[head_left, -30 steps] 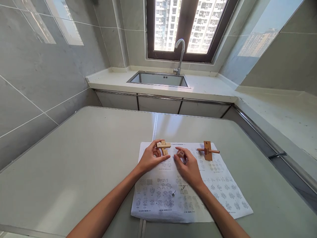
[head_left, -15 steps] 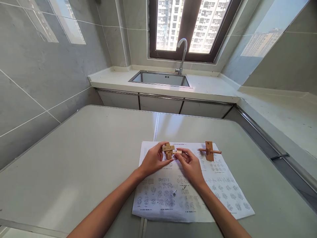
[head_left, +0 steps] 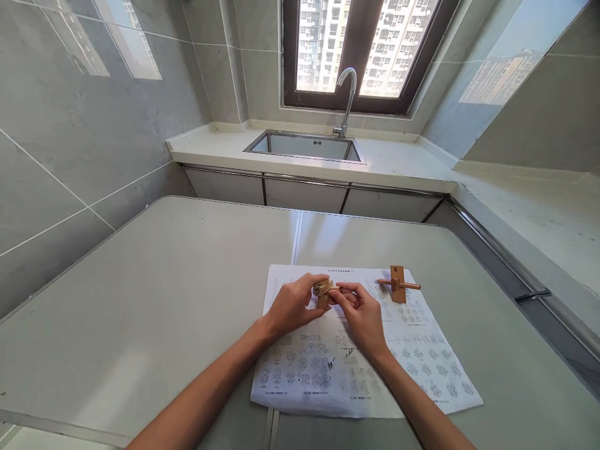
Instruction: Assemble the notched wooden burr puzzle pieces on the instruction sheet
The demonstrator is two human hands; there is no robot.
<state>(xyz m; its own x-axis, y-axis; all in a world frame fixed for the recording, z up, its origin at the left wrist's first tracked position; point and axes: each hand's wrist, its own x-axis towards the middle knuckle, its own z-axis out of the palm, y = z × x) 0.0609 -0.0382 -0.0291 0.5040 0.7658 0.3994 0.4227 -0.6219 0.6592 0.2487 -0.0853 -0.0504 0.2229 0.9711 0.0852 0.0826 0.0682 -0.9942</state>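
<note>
My left hand [head_left: 296, 304] holds a light wooden burr puzzle [head_left: 322, 292] between thumb and fingers, above a printed sheet [head_left: 323, 375]. The puzzle is made of interlocking blocks, and a dark mark shows on one block end. From the right, my right hand [head_left: 359, 312] pinches a small wooden piece [head_left: 334, 288] against the puzzle's side. Fingers hide most of that piece, so I cannot tell how far it sits inside. Further right on the sheet lies a brown wooden puzzle [head_left: 397, 285], a flat plate marked 2 with a rod across it.
The sheet carries rows of small diagrams and lies on a pale table [head_left: 187, 281] with a seam down its middle. Beyond the table are a counter with a sink [head_left: 304, 147], a tap [head_left: 347, 103] and a window. A metal rail [head_left: 497, 250] runs along the right side.
The wooden burr puzzle has been turned in my left hand, so a different marked face shows. My right hand's piece now sits closer against it. The brown puzzle rests as before.
</note>
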